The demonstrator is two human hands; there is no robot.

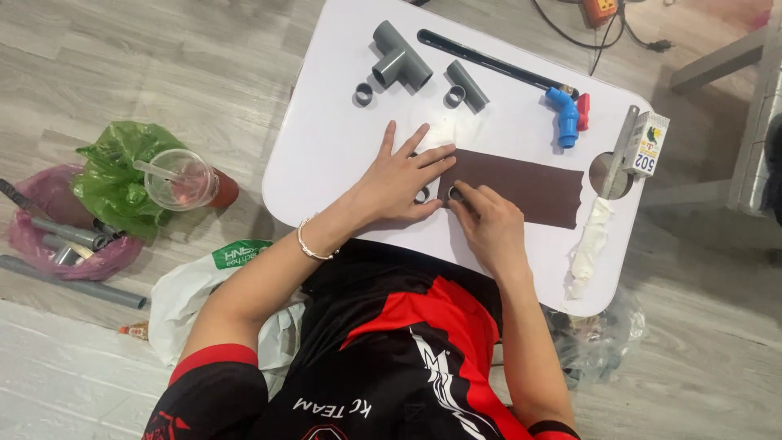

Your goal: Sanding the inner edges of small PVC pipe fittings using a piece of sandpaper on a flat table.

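Observation:
My left hand (401, 175) lies flat with fingers spread, pressing down the left end of a brown sheet of sandpaper (521, 186) on the small white table (326, 147). A short grey ring (422, 195) sits under its fingers. My right hand (487, 218) pinches a small grey pipe ring (454, 194) against the sandpaper's near left corner. A thin white sheet (437, 130) lies just beyond my left fingertips.
On the table stand a grey tee fitting (397, 59), a grey ring (363, 94), a short grey pipe (466, 85), a black strip (489, 60), a blue valve (565, 116), a small box (650, 143) and a white rag (590, 241). Bags, pipes and a plastic cup (179, 179) lie on the floor at left.

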